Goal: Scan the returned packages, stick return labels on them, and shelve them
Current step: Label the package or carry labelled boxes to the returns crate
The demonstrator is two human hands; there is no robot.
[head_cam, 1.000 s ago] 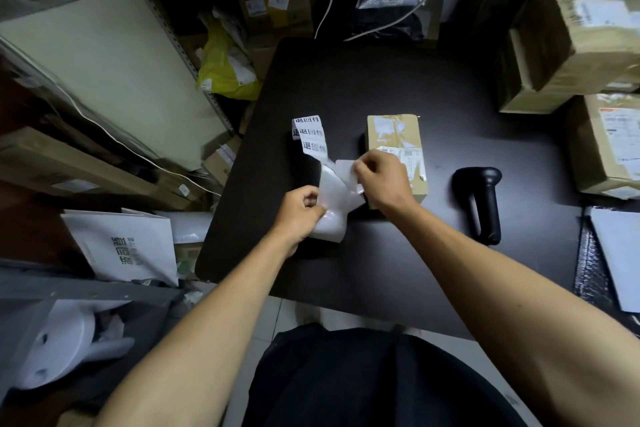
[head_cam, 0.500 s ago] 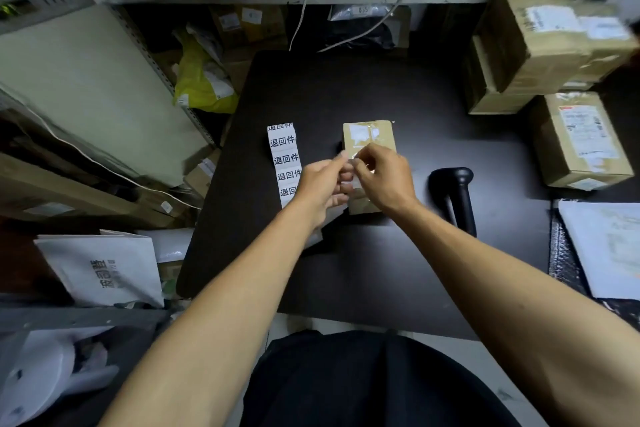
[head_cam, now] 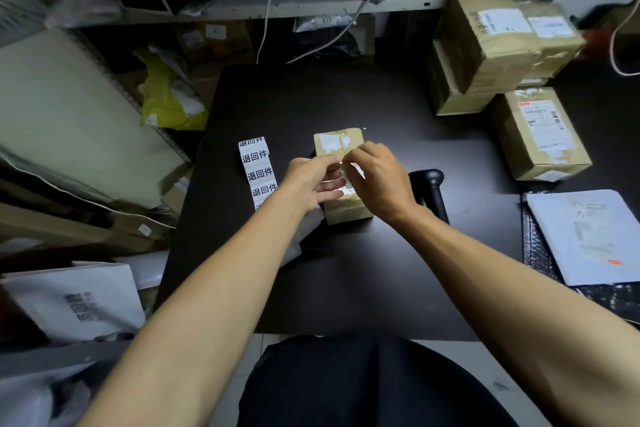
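Near the middle of the table (head_cam: 346, 97), the left hand (head_cam: 308, 180) with straight fingers and the pinching right hand (head_cam: 377, 180) put a label (head_cam: 347, 168) on the box (head_cam: 341, 144); shelving is left.

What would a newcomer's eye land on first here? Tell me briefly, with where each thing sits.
First, the two hands meeting over the small brown package at the middle of the black table: the left hand lies with straight fingers on it, and the right hand pinches something small and white. Next, the strip of white return labels lies just left of the package, and the black scanner just right of it.
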